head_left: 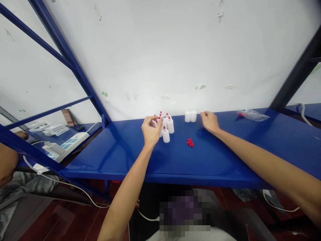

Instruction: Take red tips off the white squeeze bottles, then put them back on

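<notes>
My left hand (150, 130) is closed around one small white bottle with a red cap, at the left edge of a cluster of several such capped bottles (167, 128) standing on the blue shelf (120, 154). My right hand (209, 121) rests on the shelf with fingers curled, just right of two white bottles without caps (190, 116); what it holds, if anything, is hidden. A small heap of loose red caps (190, 142) lies between my hands, nearer to me.
A clear plastic bag (252, 115) lies at the shelf's far right. Blue frame struts rise at left, a black one at right. A white power strip (66, 145) and white boxes sit on the neighbouring shelf at left. Another person's arm (6, 164) shows at the left edge.
</notes>
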The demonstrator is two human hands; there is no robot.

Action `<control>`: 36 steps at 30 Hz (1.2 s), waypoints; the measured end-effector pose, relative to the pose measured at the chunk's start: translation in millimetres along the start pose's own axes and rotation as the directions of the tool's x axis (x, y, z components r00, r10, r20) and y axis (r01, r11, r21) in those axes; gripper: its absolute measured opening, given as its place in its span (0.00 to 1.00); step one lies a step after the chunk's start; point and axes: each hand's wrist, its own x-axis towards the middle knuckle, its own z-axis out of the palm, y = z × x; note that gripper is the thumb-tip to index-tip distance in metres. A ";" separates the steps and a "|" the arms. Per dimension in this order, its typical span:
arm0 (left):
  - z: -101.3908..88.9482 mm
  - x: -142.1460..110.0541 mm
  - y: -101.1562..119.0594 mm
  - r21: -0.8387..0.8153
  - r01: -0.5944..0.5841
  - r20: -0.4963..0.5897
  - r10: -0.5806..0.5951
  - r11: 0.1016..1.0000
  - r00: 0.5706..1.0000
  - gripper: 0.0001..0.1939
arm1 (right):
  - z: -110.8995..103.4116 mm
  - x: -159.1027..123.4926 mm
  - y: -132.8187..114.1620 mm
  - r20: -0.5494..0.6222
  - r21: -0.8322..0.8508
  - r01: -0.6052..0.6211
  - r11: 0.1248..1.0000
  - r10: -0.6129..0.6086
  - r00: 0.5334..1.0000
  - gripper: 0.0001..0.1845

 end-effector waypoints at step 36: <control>24.3 -44.8 -1.1 -0.030 -0.543 0.646 0.431 0.839 0.630 0.12 | -15.5 -22.3 -18.5 0.574 0.311 0.181 0.933 -0.336 0.747 0.12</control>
